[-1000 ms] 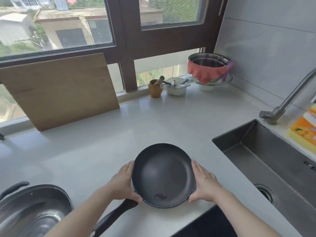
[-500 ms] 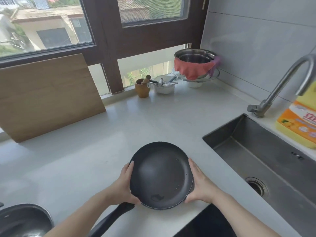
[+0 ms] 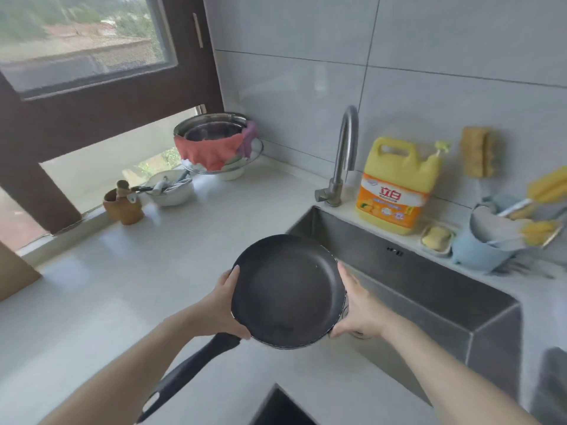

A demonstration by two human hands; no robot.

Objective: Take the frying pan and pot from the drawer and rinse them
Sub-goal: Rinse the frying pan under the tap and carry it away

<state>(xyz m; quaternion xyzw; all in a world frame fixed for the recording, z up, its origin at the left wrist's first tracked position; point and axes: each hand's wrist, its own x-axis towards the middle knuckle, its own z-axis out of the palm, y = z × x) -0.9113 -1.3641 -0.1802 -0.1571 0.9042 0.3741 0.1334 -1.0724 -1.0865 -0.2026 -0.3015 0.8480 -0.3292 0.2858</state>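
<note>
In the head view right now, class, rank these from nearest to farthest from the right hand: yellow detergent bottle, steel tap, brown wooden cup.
From the right hand:
1. Steel tap, behind the sink.
2. Yellow detergent bottle, right of the tap; close call.
3. Brown wooden cup, far left by the window.

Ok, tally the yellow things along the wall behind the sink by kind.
Detergent jug: 1
Soap bar in its dish: 1
Sponge hanging on the wall: 1
Yellow-headed brushes in the blue holder: at least 2, blurred
Total: at least 5
</note>
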